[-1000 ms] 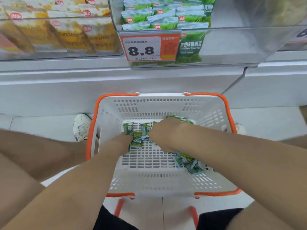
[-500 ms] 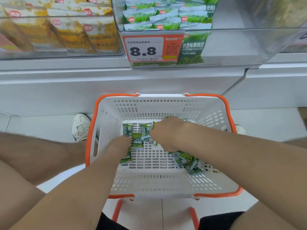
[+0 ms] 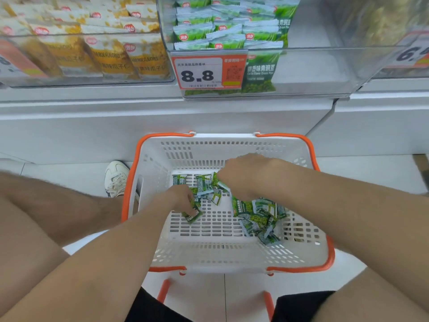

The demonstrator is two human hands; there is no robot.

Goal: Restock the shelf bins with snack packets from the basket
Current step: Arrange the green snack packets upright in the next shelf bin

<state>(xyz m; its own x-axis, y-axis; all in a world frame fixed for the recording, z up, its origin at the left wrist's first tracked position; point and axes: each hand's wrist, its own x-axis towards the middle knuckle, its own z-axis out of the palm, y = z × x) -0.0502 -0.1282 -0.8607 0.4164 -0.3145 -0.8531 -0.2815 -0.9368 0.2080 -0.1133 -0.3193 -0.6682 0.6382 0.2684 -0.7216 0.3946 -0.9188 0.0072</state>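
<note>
A white basket with an orange rim stands on the floor in front of me. Several small green snack packets lie on its bottom, some at the back left, more in a heap at the right. My left hand is inside the basket and pinches one green packet near the left side. My right hand reaches in further back, its fingers curled over green packets beneath it. Above, a clear shelf bin holds the same green packets.
A price tag reading 8.8 hangs on the green bin's front. Left of it a bin holds yellow packets. The white shelf base is behind the basket. My bare knees flank the basket, and a white shoe is at its left.
My left hand has drawn back toward me with a green packet in its fingers. My right hand has lifted slightly and shifted toward the back of the basket.
</note>
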